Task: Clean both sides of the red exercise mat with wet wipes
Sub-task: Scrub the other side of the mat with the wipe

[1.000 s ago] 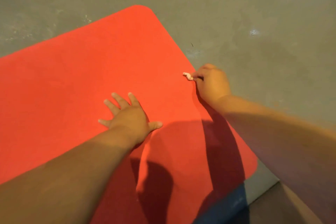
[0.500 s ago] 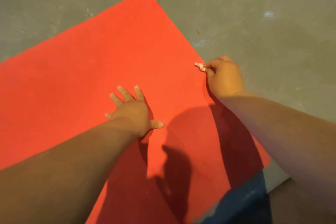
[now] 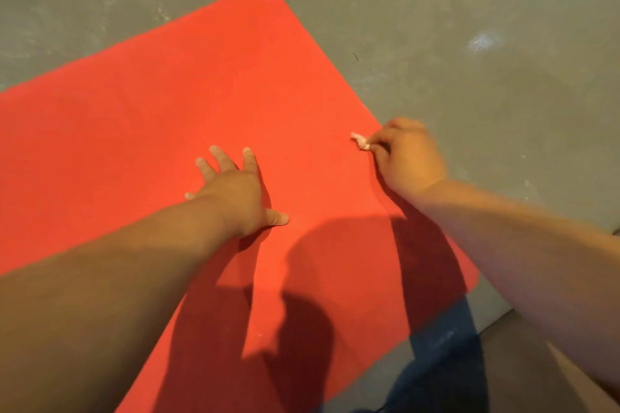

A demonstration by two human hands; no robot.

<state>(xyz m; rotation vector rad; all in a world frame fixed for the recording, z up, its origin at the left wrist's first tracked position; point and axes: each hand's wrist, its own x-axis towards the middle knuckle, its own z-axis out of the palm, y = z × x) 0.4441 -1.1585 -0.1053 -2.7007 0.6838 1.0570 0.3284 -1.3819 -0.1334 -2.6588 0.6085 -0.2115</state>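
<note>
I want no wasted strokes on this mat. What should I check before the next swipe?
1. Wipe in hand: the right hand pinches the wipe. Ok.
2. Mat steadied: the left hand presses flat, fingers spread, on the red mat. Ok.
3. Mat flat on the floor: no folds in view. Ok.
4. Wipe touching the mat: it is near the right edge, contact unclear. Cannot tell.
5. Wipe spread out: wadded small, likely covers little per stroke. Not ok.
6. Wipe wet enough: cannot tell.
</note>
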